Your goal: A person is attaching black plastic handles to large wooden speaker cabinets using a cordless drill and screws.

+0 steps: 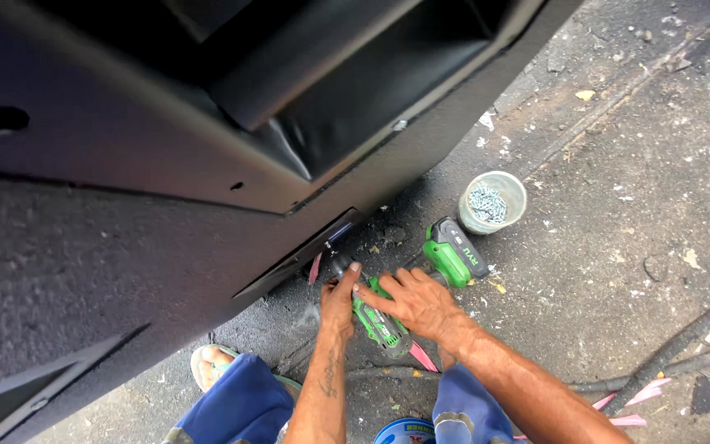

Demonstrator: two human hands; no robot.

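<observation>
Keep your right hand [412,302] wrapped around the green drill [380,322]; let your left hand [340,294] pinch its nose, square to the black panel [125,247].

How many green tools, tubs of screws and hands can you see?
Green cordless drill: 1
Tub of screws: 1
Hands: 2, the left hand and the right hand, both on the drill
Total: 4

A rough outdoor workshop yard: littered concrete ground [618,247], a tub of screws [492,201], a cordless drill [404,296]
</observation>
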